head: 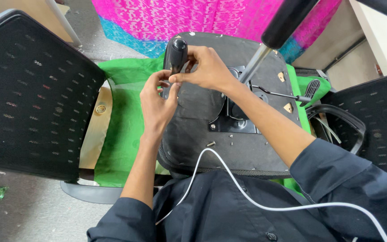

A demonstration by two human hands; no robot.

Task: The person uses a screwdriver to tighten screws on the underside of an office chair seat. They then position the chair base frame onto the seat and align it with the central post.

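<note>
A: Near centre frame, both hands meeting over an upturned black chair seat (229,148). Left hand (156,104) pinched narrow, fingertips against the lower end of a black screwdriver handle (174,56); right hand (209,69) wrapped around the same handle from the right

B: Any packages or labels?

A: None readable. Brown cardboard (96,130) at left centre, flat, under green cloth (124,130). Pink and blue patterned fabric (166,20) across the top

B: Hidden parts?

A: Tool shaft behind the palms, tip unseen. Gas cylinder (265,47) cut off at upper right. Mesh chair back (32,94) filling the left, corner cropped. Small screws (211,144) loose on the seat, hard to count. White cable (247,197) running off the lower right
</note>
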